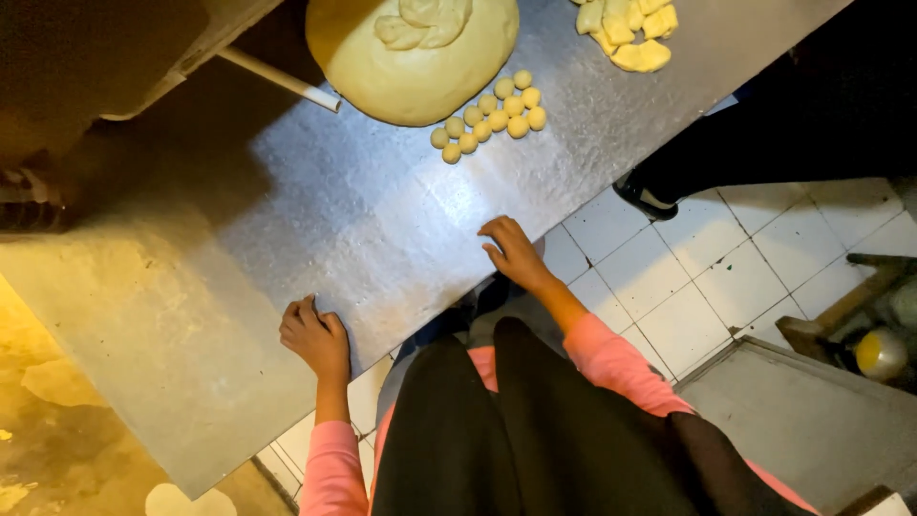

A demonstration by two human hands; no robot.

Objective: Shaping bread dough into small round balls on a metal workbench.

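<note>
Both hands rested on the near edge of a steel table (315, 220), nothing held.

The left hand (313, 336) is loosely curled, the right hand (513, 250) laid flat, seemingly for support. Dough balls (489, 115) are clustered at twelve o'clock beside the dough mound (413, 59); cut dough pieces (630, 27) lie at one o'clock.

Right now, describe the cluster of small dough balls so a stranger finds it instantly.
Start at the steel table and find the big dough mound at its far edge. Just beside it lie the small dough balls, round and uniform, unlike the irregular cut dough pieces farther along.
</note>
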